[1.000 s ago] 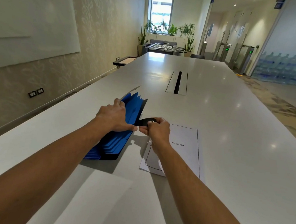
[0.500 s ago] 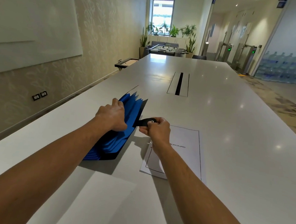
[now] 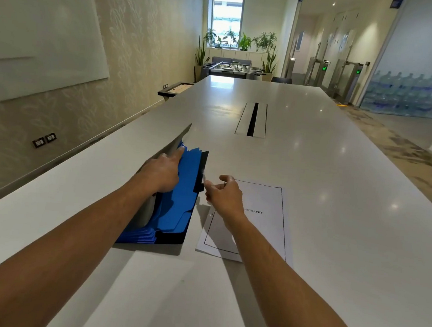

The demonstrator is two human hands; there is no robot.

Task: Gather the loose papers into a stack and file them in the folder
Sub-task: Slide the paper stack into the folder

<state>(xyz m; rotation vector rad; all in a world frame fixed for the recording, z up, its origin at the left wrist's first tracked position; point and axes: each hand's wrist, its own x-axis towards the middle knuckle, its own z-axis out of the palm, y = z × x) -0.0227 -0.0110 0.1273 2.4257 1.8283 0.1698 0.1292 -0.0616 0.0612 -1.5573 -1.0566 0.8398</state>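
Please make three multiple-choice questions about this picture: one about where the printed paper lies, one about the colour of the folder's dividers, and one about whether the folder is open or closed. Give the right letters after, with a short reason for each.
1. Where does the printed paper lie relative to the folder?
A. On the table to the right of it
B. Inside it
C. On the table to the left of it

2. What colour are the folder's dividers?
A. Red
B. Blue
C. Yellow

3. What state is the folder in?
A. Closed flat
B. Open, dividers fanned out
C. Standing upright, closed

Answers:
1 A: the sheet lies flat on the table, partly under the right hand.
2 B: the fanned tabs are bright blue.
3 B: the left hand holds the cover back, so the dividers show.
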